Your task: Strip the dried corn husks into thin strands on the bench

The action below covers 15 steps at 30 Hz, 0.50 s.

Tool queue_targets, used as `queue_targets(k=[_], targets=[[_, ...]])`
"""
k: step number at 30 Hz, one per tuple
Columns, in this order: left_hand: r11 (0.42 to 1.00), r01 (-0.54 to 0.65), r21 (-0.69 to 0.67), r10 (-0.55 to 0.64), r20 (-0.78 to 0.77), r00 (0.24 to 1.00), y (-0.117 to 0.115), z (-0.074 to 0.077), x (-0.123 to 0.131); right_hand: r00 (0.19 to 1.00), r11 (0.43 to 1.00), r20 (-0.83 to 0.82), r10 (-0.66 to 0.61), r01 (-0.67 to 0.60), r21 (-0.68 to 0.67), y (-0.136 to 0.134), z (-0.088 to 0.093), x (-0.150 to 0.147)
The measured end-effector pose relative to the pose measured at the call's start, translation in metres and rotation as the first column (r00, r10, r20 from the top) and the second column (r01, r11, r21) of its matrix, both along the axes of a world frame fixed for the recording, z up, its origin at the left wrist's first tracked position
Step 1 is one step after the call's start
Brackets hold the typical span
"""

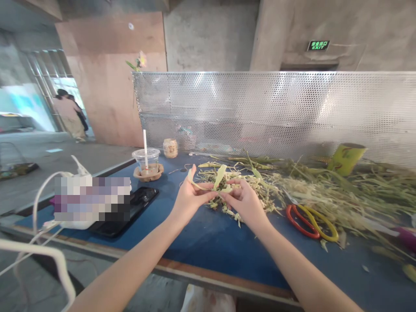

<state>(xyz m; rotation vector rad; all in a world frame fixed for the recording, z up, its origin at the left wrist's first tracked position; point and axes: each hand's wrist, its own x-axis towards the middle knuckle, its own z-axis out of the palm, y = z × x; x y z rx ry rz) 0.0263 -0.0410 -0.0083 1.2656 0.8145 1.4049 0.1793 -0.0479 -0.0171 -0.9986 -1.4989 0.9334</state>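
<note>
Between my two hands is a pale green strip of leaf point(220, 177), held at the middle of the table. My left hand point(190, 195) pinches it from the left, thumb and fingers meeting at its base. From the right, my right hand point(243, 201) pinches the same leaf, fingertips close to those of the left. Just behind and below the hands lies a loose heap of shredded plant pieces point(269, 193). Scissors point(313, 221) with one red and one yellow handle lie to the right of my right hand, their blades partly under the plant matter.
A blue tabletop point(208, 247) carries a black tablet-like device point(126, 212), a plastic cup with a straw point(146, 158) and a small jar point(170, 148). Dry stalks point(373, 186) and a yellow-green cup point(347, 158) are at right. A perforated metal screen point(227, 99) stands behind.
</note>
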Motion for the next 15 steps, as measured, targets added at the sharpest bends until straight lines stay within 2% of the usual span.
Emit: queue_targets(k=[2,4,6,8,12,15], targets=[[1.0,-0.007,-0.016,0.007,0.06,0.998,0.001,-0.001,0.0,0.999,0.996,0.052,-0.011,0.006,0.093,-0.003,0.0,0.0],[0.998,-0.008,-0.063,0.015,0.107,0.994,0.003,-0.001,-0.001,0.981,0.972,0.193,-0.016,-0.03,0.233,-0.007,0.001,0.003],[0.991,-0.002,-0.137,0.022,0.145,0.989,0.005,-0.001,-0.003,0.927,0.933,0.375,-0.024,-0.114,0.341,-0.01,0.003,0.006],[0.981,0.015,-0.192,0.02,0.18,0.983,0.007,-0.001,-0.005,0.862,0.904,0.505,-0.044,-0.18,0.387,-0.011,0.006,0.01],[0.976,0.031,-0.218,0.013,0.198,0.98,0.011,-0.002,-0.008,0.781,0.866,0.617,-0.095,-0.241,0.438,-0.008,0.007,0.015],[0.974,0.038,-0.222,0.005,0.19,0.982,0.01,-0.003,-0.007,0.785,0.82,0.613,-0.095,-0.287,0.495,-0.005,0.005,0.016]])
